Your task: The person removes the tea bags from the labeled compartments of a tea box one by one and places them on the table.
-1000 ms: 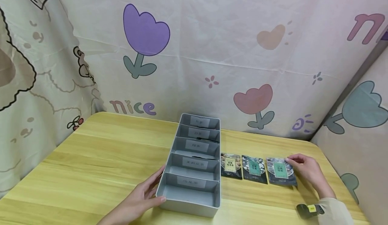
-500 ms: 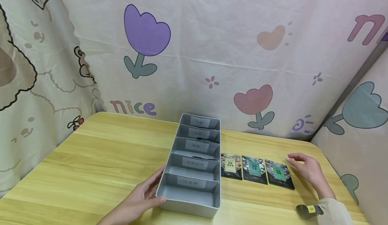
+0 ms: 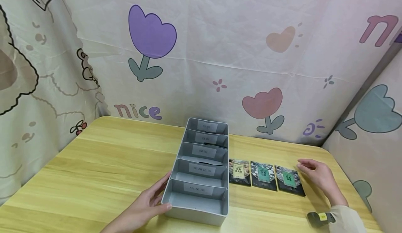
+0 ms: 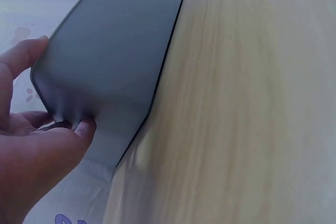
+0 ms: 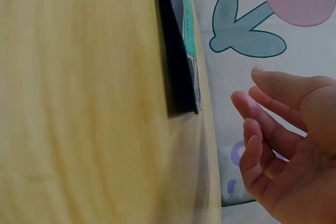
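A long grey divided box (image 3: 195, 216) stands on the wooden table, with a paper label in each of its several compartments. My left hand (image 3: 147, 201) grips the box's near left corner, thumb at the front edge and fingers against the left side. To the right of the box, a tea sachet with a yellow label (image 3: 239, 172), one with a teal label (image 3: 263, 175) and one with a green label (image 3: 289, 179) lie in a row. Just beyond the green-labelled sachet, my right hand (image 3: 320, 177) holds nothing, its fingers loosely bent.
Thin dark edges show inside the box's farther compartments. A printed cloth (image 3: 201, 69) hangs behind the table (image 3: 110, 163) and along both sides. A black device with a yellow tag (image 3: 320, 218) sits at the right wrist.
My right hand has let go of the green-labelled sachet, which has dropped flat and turned slightly. The left hand and the box have stayed put.
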`<act>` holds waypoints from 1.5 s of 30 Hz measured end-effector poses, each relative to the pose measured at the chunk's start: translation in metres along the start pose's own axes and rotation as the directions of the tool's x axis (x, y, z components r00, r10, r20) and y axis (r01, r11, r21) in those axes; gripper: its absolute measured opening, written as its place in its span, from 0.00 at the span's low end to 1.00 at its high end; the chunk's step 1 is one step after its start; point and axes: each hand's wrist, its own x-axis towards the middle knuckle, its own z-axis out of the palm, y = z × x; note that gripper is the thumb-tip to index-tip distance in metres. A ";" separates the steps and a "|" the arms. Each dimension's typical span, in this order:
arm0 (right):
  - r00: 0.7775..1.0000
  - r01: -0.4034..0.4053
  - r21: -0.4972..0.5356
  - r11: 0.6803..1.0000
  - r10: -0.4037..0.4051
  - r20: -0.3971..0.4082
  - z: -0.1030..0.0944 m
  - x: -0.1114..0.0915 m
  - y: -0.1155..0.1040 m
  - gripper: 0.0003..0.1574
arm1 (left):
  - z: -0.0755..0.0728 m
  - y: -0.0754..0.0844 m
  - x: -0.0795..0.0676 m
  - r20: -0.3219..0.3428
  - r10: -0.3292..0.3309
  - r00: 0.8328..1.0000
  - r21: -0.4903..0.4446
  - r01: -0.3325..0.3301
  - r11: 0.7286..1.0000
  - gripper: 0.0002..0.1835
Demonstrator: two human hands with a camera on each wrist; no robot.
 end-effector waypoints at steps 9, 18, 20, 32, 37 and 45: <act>1.000 0.021 0.028 0.999 -0.020 -0.018 0.004 0.000 -0.023 0.28 | -0.002 0.004 -0.001 -0.010 -0.041 0.999 0.021 0.041 0.999 0.43; 0.983 0.181 0.028 0.983 -0.181 -0.001 0.008 -0.013 -0.068 0.21 | 0.002 0.004 0.001 -0.010 -0.061 0.998 0.021 0.061 0.998 0.44; 0.977 0.210 0.027 0.977 -0.210 0.019 0.012 -0.014 -0.077 0.19 | 0.002 0.004 0.001 -0.013 -0.055 0.998 0.015 0.056 0.998 0.44; 0.914 0.357 0.127 0.925 -0.374 0.155 0.036 -0.016 -0.129 0.14 | 0.002 0.002 -0.001 -0.011 -0.056 0.998 -0.010 0.056 0.998 0.45; 0.867 0.403 0.190 0.895 -0.440 0.233 0.041 -0.017 -0.155 0.13 | 0.002 0.001 -0.002 -0.012 -0.046 0.999 0.003 0.046 0.999 0.44; 0.815 0.518 0.233 0.823 -0.557 0.157 0.058 -0.020 -0.179 0.10 | 0.002 0.001 -0.002 -0.016 -0.032 0.999 0.008 0.032 0.999 0.44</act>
